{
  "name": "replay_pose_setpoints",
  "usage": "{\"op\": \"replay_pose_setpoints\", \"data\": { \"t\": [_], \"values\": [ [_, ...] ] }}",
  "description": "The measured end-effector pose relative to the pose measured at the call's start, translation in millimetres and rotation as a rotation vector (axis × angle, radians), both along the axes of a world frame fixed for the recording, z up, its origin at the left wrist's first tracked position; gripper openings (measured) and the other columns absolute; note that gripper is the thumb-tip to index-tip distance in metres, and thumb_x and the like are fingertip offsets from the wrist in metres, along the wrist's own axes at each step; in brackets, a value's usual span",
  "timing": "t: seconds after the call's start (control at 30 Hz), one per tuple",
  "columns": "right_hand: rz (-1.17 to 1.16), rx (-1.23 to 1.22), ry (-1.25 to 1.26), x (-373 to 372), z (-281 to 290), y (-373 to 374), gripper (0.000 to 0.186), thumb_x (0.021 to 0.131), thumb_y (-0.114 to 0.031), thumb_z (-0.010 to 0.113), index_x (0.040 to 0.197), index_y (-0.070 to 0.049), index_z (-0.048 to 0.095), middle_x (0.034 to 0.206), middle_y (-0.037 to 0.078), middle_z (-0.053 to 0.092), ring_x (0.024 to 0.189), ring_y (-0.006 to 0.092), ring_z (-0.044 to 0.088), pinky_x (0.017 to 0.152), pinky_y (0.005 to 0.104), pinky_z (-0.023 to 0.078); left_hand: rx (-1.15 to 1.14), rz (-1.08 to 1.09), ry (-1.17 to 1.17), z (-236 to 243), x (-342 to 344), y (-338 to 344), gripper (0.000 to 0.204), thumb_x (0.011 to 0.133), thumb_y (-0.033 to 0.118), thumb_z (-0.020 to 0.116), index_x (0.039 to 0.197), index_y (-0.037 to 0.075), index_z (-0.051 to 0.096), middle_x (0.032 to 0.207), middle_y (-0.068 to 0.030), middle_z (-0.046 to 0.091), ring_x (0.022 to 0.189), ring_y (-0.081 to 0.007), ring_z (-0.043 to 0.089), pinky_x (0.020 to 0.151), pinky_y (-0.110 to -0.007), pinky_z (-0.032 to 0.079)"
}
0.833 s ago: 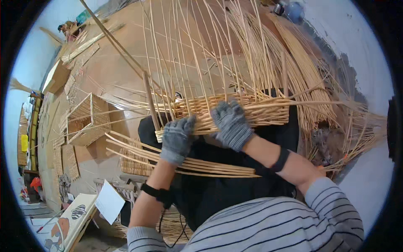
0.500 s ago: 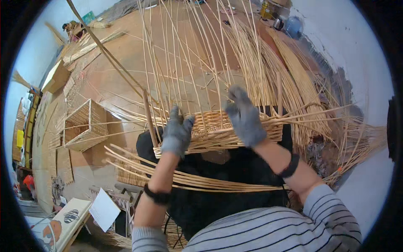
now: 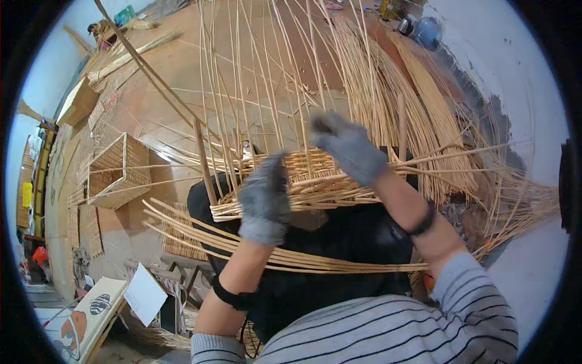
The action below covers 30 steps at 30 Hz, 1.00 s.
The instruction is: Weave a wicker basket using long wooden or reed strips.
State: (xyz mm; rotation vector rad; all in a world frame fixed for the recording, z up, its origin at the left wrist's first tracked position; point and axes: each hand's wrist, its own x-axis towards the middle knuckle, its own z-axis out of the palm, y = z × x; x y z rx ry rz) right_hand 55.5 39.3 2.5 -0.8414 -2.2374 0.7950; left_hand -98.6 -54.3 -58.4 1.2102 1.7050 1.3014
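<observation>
A partly woven wicker basket (image 3: 333,197) rests on black cloth (image 3: 339,233) over my lap, with tall upright rods (image 3: 270,79) rising from its far side. My left hand (image 3: 265,197), in a grey glove, is over the near left part of the weave, fingers stretched upward and apart from the thumb. Above the far middle of the weave is my gloved right hand (image 3: 350,145). Its fingers look curled beside the upright rods, but motion blurs them. A thicker post (image 3: 204,161) stands at the basket's left end and another post (image 3: 402,127) at its right.
Several long loose rods (image 3: 291,261) lie across the black cloth below the basket. A big bundle of rods (image 3: 418,115) spreads over the floor at the right. An open wicker frame (image 3: 124,173) stands at the left. Beyond it is a wooden box (image 3: 79,106).
My left hand has moved right and a little nearer, off the basket's left corner. My right hand has shifted slightly left and up, its fingers now blurred.
</observation>
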Motion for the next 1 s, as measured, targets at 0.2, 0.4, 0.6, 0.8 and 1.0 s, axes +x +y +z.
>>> {"op": "replay_pose_setpoints", "data": {
  "t": [0.2,0.4,0.6,0.8,1.0],
  "values": [
    [-0.371,-0.836,0.957,108,-23,-36,0.014,0.084,-0.014,0.06,0.096,-0.009,0.056,0.092,0.013,0.062,0.087,0.0265,0.061,0.062,0.0368,0.056,-0.693,-0.359,0.661,19,39,47,0.047,0.088,0.043,0.04,0.111,0.008,0.059,0.111,-0.0162,0.059,0.107,-0.0337,0.053,0.089,-0.041,0.043],
    [-0.568,-0.942,0.805,160,-66,-24,0.015,0.081,-0.005,0.059,0.089,-0.008,0.048,0.085,0.013,0.06,0.079,0.0238,0.062,0.062,0.0359,0.056,-0.447,-0.542,0.375,-14,23,36,0.044,0.079,0.05,0.056,0.098,0.012,0.066,0.096,-0.0121,0.065,0.09,-0.0287,0.061,0.082,-0.038,0.045],
    [-0.22,-0.416,-0.136,114,22,41,0.012,0.079,-0.016,0.061,0.081,-0.005,0.059,0.086,0.017,0.06,0.081,0.0245,0.061,0.069,0.0346,0.052,-0.567,-0.331,0.351,-1,37,22,0.039,0.076,0.049,0.061,0.091,0.014,0.068,0.077,-0.0095,0.066,0.071,-0.0236,0.063,0.07,-0.037,0.047],
    [-0.059,0.267,-0.369,-33,5,113,0.042,0.076,-0.019,0.065,0.114,-0.005,0.053,0.101,0.015,0.058,0.088,0.0255,0.058,0.074,0.037,0.048,-0.591,-0.012,0.445,4,54,23,0.049,0.082,0.055,0.044,0.087,0.011,0.066,0.082,-0.015,0.064,0.08,-0.0339,0.061,0.074,-0.041,0.046],
    [-0.204,-0.282,0.82,-49,-26,158,0.033,0.081,-0.02,0.056,0.111,-0.006,0.052,0.081,0.008,0.057,0.071,0.0228,0.057,0.06,0.035,0.051,-0.635,-0.077,0.45,6,46,27,0.052,0.082,0.056,0.042,0.092,0.011,0.065,0.091,-0.0165,0.064,0.09,-0.0354,0.059,0.081,-0.042,0.044]
  ]
}}
